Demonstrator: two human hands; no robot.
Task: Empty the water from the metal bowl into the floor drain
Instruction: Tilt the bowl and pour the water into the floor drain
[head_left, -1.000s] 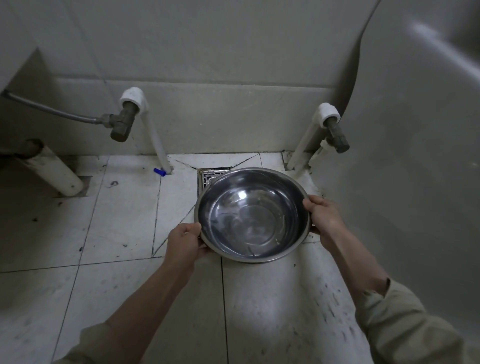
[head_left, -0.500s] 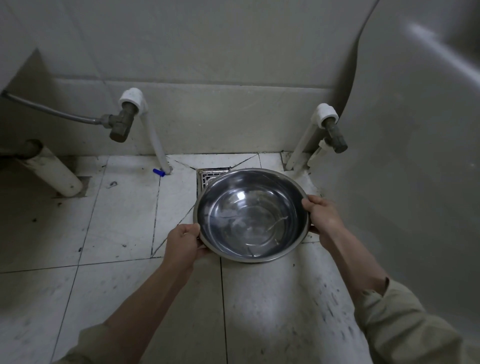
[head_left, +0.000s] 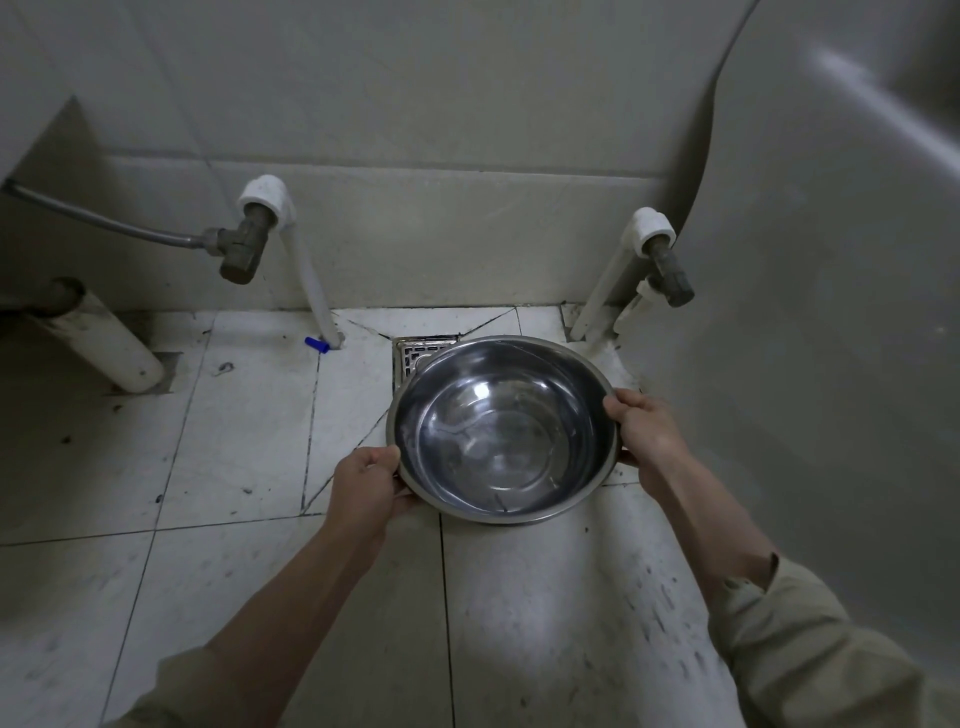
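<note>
White tiled floor (head_left: 234, 441), stained and cracked. Held above it, near level, metal bowl (head_left: 504, 431) with shallow water inside, covering most of the floor drain (head_left: 418, 353). Left hand (head_left: 366, 486) clenched on the near-left rim; right hand (head_left: 647, 434) clenched on the right rim.

You have nothing to read here: no word, brand, number or sign shows on any surface in the view. The light is dim and the picture soft towards its edges, so some small marking may simply be too faint for you to make out.
</note>
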